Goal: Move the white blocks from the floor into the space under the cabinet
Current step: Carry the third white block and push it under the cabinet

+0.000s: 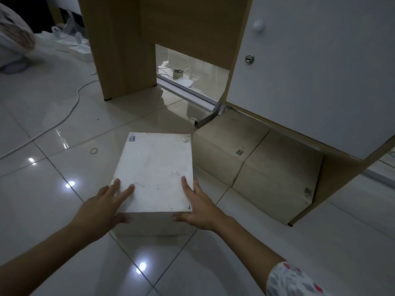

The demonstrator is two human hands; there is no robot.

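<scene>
A large white block (156, 167) sits on the tiled floor in the middle of the view, a small blue sticker at its far left corner. My left hand (106, 204) holds its near left corner, fingers flat on top and thumb on the front face. My right hand (198, 206) holds the near right corner the same way. To the right, two more blocks (226, 150) (277, 184) lie side by side in the shaded space under the white cabinet (316, 77).
A wooden panel (119, 50) stands ahead on the left, with a gap showing a tape roll (177, 73) beyond. A metal rail (205, 120) lies by the cabinet's corner. A white cable (70, 112) and a rubber band (94, 150) lie on the floor at left.
</scene>
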